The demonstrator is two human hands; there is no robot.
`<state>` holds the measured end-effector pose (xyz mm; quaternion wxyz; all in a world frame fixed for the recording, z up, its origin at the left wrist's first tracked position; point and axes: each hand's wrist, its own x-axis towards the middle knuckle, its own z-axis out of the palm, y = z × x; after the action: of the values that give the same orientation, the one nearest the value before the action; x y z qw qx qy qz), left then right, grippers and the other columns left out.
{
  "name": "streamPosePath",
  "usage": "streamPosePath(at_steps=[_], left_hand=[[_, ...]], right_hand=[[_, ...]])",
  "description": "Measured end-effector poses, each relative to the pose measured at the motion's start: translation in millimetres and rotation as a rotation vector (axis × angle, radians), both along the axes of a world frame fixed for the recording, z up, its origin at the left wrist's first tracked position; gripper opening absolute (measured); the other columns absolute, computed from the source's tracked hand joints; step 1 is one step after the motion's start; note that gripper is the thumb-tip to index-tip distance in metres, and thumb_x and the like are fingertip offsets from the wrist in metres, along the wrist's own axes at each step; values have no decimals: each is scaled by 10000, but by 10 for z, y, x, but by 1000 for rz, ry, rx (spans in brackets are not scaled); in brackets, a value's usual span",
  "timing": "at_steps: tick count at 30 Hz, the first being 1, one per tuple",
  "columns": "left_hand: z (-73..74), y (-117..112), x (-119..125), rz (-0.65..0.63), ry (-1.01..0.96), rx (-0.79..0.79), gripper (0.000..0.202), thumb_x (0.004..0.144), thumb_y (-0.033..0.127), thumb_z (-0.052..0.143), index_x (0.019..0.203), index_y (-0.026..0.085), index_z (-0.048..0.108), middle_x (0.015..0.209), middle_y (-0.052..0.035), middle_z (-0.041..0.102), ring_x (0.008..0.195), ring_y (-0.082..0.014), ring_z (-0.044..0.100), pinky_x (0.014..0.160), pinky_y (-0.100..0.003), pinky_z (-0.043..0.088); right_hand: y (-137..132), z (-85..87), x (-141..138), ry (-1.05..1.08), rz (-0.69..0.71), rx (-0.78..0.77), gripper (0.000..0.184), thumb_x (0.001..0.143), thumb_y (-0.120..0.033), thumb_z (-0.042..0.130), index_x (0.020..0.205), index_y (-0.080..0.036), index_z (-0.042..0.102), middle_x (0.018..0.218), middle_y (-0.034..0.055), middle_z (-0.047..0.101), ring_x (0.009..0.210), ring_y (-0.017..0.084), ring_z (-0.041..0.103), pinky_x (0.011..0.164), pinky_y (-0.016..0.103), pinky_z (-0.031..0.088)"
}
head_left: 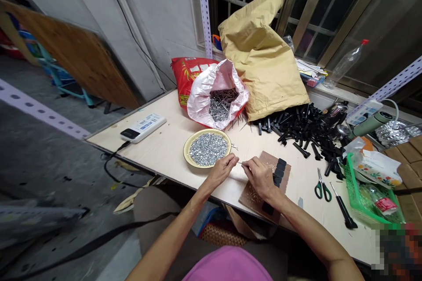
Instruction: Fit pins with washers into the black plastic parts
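My left hand (221, 170) is closed in a pinch just right of a cream bowl (186, 154) heaped with small shiny metal pieces that look like nuts (208, 149). Facing it, my right hand (260, 177) is also closed. A thin metal rod (240, 163), perhaps a long screw, spans the short gap between my fingertips; its ends are hidden in the fingers. Under my right hand lies a brown board (252, 196) with a row of black plastic pieces (279, 172). Behind the bowl, a red-and-white sack (197, 104) gapes, showing many long thin screws (221, 104).
Black plastic handles (298, 125) are piled below a large tan paper sack (263, 66). Green-handled scissors (322, 188) and a black-handled screwdriver (344, 208) lie at right, beside a green basket (354, 202). A white power bank (143, 128) with a cable sits at left.
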<state>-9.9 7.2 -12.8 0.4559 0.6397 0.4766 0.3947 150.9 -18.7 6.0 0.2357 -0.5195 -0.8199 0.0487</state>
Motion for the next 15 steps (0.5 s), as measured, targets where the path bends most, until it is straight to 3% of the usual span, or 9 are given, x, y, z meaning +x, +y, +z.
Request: streamPosePath(at_steps=[4, 11, 15], left_hand=[[-55, -3, 27, 26, -3, 5, 350, 790, 517, 410, 590, 231, 409, 545, 50, 369, 556, -138, 374, 584, -264, 317], [-30, -8, 28, 9, -27, 30, 285, 793, 450, 437, 624, 227, 490, 556, 44, 428, 570, -137, 424, 583, -256, 338], [-33, -21, 26, -21, -95, -51, 309, 784, 486, 467, 622, 223, 470, 519, 59, 384, 511, -117, 371, 504, -242, 296]], right_hand=[[-24, -7, -14, -108, -26, 25, 198, 948, -265, 452, 897, -196, 630, 820, 39, 655, 694, 130, 617, 568, 216, 367], [11, 73, -5, 275, -42, -406, 268, 951, -253, 392, 830, -182, 620, 701, -10, 651, 656, 118, 612, 603, 217, 411], [8, 33, -4, 324, -18, -295, 147, 906, -259, 471, 898, -180, 595, 816, 10, 654, 735, 131, 605, 662, 238, 440]])
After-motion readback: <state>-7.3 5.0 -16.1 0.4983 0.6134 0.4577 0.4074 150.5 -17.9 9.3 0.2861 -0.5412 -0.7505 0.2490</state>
